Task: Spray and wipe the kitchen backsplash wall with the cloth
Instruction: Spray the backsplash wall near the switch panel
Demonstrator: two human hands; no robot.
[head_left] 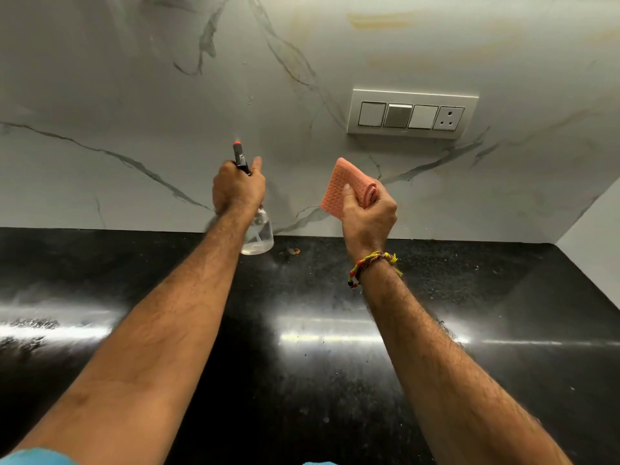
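The left hand (237,187) has its grip closed on a clear bottle (258,229) of clear liquid, nozzle toward the wall (134,95), while the right hand (367,214) holds a folded cloth (339,186) raised.

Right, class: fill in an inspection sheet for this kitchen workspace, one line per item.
Surface: black countertop, glossy, with specks and a small brown spot.
Job's things: clear spray bottle; folded orange cloth; marble backsplash, yellowish stains at upper right.
Clutter: nothing seen.
Grippers: left hand grips the bottle; right hand holds the cloth.
Cables: nothing seen.
Surroundings: switch panel with socket.
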